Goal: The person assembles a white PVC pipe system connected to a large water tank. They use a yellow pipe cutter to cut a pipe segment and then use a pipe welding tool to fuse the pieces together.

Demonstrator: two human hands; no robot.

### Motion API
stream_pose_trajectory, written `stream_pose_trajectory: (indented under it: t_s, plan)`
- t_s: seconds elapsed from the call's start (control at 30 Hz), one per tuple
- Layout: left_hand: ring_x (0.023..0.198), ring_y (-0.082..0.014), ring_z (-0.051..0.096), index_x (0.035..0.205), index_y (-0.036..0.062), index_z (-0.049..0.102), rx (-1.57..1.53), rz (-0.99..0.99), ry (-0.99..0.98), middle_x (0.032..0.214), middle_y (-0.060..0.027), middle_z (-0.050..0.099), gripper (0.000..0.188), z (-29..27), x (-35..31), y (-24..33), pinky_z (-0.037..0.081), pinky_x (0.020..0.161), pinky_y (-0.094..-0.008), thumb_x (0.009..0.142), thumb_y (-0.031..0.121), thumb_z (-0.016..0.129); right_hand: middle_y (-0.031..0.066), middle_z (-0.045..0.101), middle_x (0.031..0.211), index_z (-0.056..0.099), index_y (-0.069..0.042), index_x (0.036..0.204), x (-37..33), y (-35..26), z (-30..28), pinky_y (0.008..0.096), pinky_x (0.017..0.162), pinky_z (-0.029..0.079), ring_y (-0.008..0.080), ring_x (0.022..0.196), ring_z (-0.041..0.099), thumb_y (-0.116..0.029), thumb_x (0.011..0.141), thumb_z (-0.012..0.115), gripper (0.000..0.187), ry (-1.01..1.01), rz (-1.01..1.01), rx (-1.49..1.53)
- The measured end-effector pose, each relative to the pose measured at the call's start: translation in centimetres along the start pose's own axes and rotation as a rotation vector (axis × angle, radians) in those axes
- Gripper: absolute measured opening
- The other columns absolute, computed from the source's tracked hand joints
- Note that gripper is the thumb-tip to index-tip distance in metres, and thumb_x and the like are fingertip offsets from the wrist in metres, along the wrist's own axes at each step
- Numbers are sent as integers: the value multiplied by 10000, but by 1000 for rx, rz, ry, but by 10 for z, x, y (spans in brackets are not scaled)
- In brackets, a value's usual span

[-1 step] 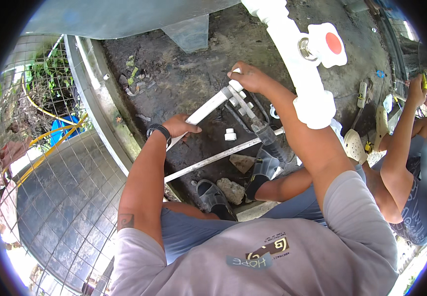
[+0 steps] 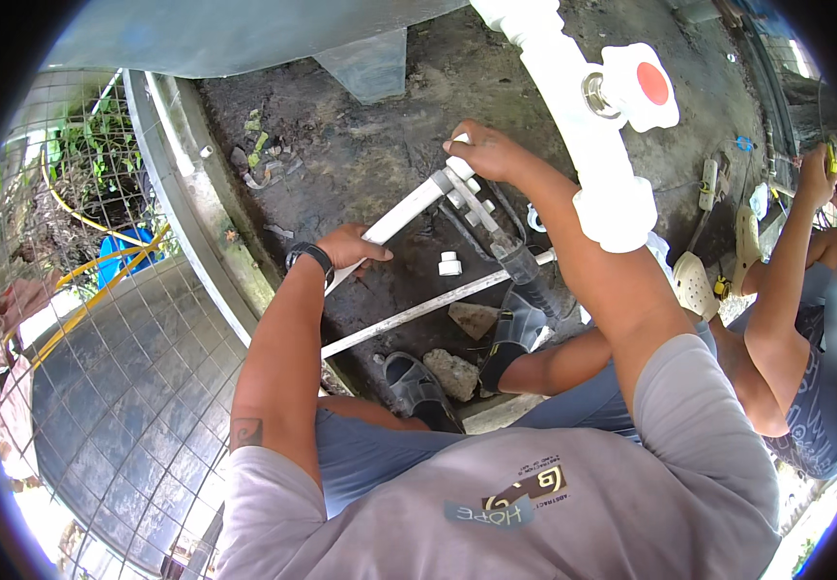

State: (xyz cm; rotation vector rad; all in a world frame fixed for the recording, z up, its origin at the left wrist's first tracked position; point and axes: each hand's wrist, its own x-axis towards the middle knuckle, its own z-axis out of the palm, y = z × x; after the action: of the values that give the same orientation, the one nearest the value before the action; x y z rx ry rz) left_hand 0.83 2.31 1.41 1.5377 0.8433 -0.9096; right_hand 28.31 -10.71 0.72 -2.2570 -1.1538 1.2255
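Observation:
A white plastic pipe (image 2: pixel 406 215) slants up from left to right, low over the ground. My left hand (image 2: pixel 346 247) is closed round its lower left part. At the upper right, my right hand (image 2: pixel 489 153) grips a white pipe fitting (image 2: pixel 460 162), thumb on top. Between pipe and fitting sits the metal head of what looks like a pipe welding iron (image 2: pixel 476 211); its dark handle (image 2: pixel 527 275) points toward my feet. A small white fitting (image 2: pixel 449 263) stands on the ground below the pipe. Another thin white pipe (image 2: pixel 418 313) lies nearer my feet.
A large white pipe with a red-capped valve (image 2: pixel 631 87) hangs close above my right forearm. Wire mesh fence (image 2: pixel 129 358) runs along the left. A co-worker (image 2: pixel 791 309) crouches at the right, near pale clogs (image 2: pixel 697 285). Stones (image 2: pixel 452 374) lie by my shoes.

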Motion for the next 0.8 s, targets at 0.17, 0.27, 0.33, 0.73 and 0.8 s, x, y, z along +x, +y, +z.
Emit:
stream_pose_trajectory:
  t_s: [0.17,0.27,0.33,0.73,0.8]
  plan:
    - [566,-214,635,972,-78,653,53,1,45,673,-135,639,465,1,2,9,508,543,-360,739,311,758,286,623,1151,515,-14,1245,-5,-7,-4,457,951,439,415,1126,579,-486,926,493,570,15,31,-5]
    - [650,-296,668,1011,-68,664,237,118,215,753,-196,674,465,10,2,1,532,636,-394,745,310,720,288,621,1156,514,-13,1245,-4,-7,-4,459,951,438,415,1127,578,-490,927,489,574,15,30,-11]
    - [754,-341,677,998,-46,675,280,125,267,824,-224,687,424,12,1,2,534,717,-409,752,299,690,288,619,1161,514,-13,1242,-3,-5,-3,462,949,439,415,1129,578,-493,927,489,575,14,36,-5]
    - [837,-382,676,1011,-20,652,497,151,535,881,-233,690,429,30,-5,6,535,780,-447,776,335,707,287,624,1154,513,-10,1239,4,-2,-3,460,945,443,421,1123,583,-509,923,491,590,-2,52,-31]
    - [744,-322,683,994,-29,648,365,171,367,818,-194,691,459,17,-4,7,539,718,-410,767,361,731,287,623,1155,516,-16,1240,6,2,-3,458,947,443,421,1123,583,-513,924,489,590,-16,29,-26]
